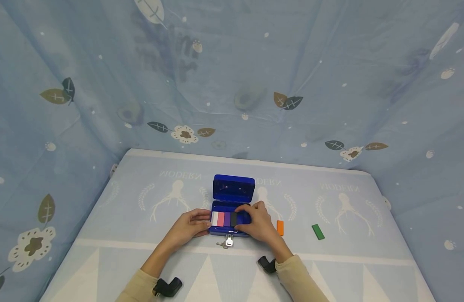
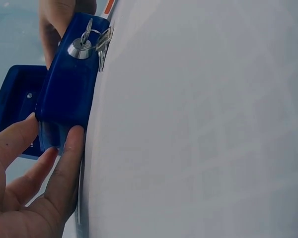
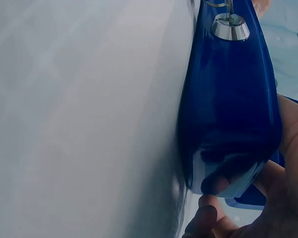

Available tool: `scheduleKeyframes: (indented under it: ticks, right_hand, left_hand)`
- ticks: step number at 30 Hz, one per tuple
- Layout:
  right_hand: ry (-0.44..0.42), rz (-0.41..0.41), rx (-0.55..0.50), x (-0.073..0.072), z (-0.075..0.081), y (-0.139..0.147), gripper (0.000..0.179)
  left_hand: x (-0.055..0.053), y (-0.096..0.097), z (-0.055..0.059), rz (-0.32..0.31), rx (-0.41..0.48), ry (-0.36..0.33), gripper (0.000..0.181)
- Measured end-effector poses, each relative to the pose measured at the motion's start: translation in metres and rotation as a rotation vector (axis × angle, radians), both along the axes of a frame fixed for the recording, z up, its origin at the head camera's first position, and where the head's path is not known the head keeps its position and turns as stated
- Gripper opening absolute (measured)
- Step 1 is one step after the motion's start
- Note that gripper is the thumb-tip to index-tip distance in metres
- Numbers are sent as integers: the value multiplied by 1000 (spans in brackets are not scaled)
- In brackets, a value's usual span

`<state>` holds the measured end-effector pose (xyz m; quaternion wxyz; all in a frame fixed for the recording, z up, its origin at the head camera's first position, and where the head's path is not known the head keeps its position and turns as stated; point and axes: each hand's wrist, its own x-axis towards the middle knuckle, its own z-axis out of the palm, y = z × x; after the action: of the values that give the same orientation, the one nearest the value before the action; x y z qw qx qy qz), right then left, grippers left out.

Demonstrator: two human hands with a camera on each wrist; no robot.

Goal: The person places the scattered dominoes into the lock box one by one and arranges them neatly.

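Note:
A small blue box (image 1: 229,229) lies open on the table, its lid (image 1: 233,188) raised at the back. A row of white, pink, purple and black blocks (image 1: 224,218) fills its left part. My left hand (image 1: 188,228) holds the box's left end between thumb and fingers (image 2: 69,148). My right hand (image 1: 256,222) curls over the right end, fingertips by the black block and thumb (image 3: 206,218) at the front wall. A lock (image 2: 79,48) with keys (image 1: 226,242) sits in the front wall of the blue box (image 3: 233,109).
An orange block (image 1: 280,227) lies on the cloth-covered table (image 1: 122,209) just right of my right hand, and a green block (image 1: 318,231) farther right. Blue patterned fabric walls close in the table at the back and both sides.

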<state>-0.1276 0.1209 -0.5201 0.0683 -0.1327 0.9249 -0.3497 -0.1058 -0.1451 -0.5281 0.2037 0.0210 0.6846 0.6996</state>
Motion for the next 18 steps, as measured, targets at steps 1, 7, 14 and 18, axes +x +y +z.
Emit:
scheduleKeyframes:
  ticks: [1,7,14,18]
  right_hand:
    - [6,0,12,0,0,-1,43]
    - [12,-8,46,1,-1,-4,42]
    - [-3,-32,69,3,0,-5,43]
    - [4,-33,89,3,0,-7,42]
  left_hand:
    - [0,0,0,0,0,-1,49]
    - [-1,1,0,-3,9,-2,50]
    - [-1,1,2,2,-3,1,50]
    - [0,1,2,2,-1,-1,49]
